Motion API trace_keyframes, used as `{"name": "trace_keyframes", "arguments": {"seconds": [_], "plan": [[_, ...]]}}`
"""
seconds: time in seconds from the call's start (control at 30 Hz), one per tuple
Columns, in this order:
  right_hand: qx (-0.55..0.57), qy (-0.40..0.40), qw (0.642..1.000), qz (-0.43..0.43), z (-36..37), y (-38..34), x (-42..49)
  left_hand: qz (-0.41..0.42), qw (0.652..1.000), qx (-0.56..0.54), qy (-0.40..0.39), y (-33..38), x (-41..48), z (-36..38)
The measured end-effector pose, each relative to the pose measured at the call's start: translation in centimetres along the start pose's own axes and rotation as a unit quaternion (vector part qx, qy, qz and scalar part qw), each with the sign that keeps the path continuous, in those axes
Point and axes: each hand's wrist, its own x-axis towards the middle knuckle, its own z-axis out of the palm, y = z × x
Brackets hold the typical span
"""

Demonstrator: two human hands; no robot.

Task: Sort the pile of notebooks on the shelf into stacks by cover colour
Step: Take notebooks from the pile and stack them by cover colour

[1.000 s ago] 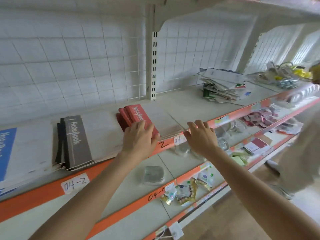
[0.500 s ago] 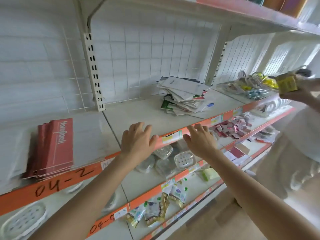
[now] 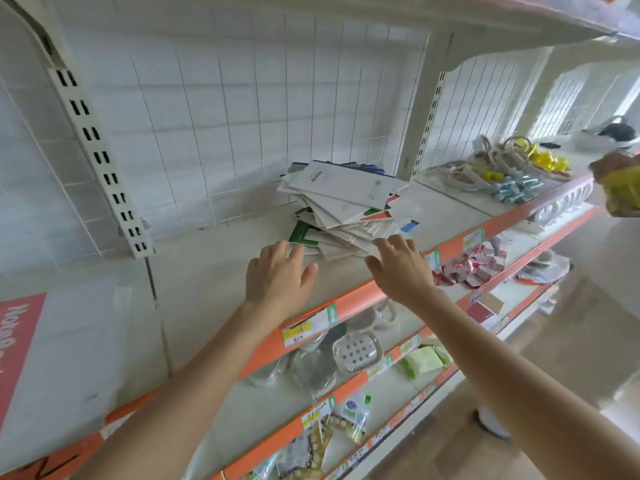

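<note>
Where the cream metal shelf with the orange front lip [image 3: 214,258] meets the white wire-grid back panel [image 3: 242,116], the untidy pile of thin notebooks [image 3: 343,209] lies just left of the slotted upright post. The notebooks are fanned at differing angles and mostly show white faces. A green cover pokes out at the pile's lower left, narrow red and blue corners at its right, and dark blue edges at the back. The topmost white cover carries a short line of dark print (too small to read).

Both hands are spread flat, palms down, fingers straight and apart, holding nothing. The left hand [image 3: 277,282] hovers over bare shelf, its fingertips just short of the pile's front edge. The fingertips of the right hand [image 3: 401,268] overlap the pile's lowest front sheets, but I cannot tell whether they touch.

At the far left of the same shelf lies a red notebook cover [image 3: 17,348] with white sideways lettering beginning "NoteB", the rest cut off by the frame. A yellow-and-green price label [image 3: 308,323] on the orange lip below the left wrist bears handwriting I cannot make out. Black marker strokes [image 3: 52,462] show on the lip at lower left, also unreadable.

On the shelf below sits a clear plastic soap dish [image 3: 356,351]. Small red-and-pink packets [image 3: 474,268] lie further right.
</note>
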Motion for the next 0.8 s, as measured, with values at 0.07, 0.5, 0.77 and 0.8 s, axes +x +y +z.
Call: {"name": "trace_keyframes", "arguments": {"seconds": [0.07, 0.5, 0.77, 0.8], "plan": [[0.008, 0.015, 1.0, -0.002, -0.3, 0.1, 2.7, -0.007, 1.0, -0.005, -0.001, 0.0, 2.2, 0.2], [-0.062, -0.079, 0.99, -0.102, -1.4, 0.1, 17.2, -0.001, 0.998, -0.008, 0.066, -0.2, 11.7, 1.3], [-0.104, 0.02, 0.98, -0.171, -1.7, 0.0, 16.9, -0.102, 0.985, -0.119, 0.066, 0.5, 14.0, 0.8], [-0.082, 0.022, 0.982, -0.17, -2.4, 0.4, 17.1, -0.121, 0.981, -0.144, 0.054, 0.6, 14.2, 0.6]]}}
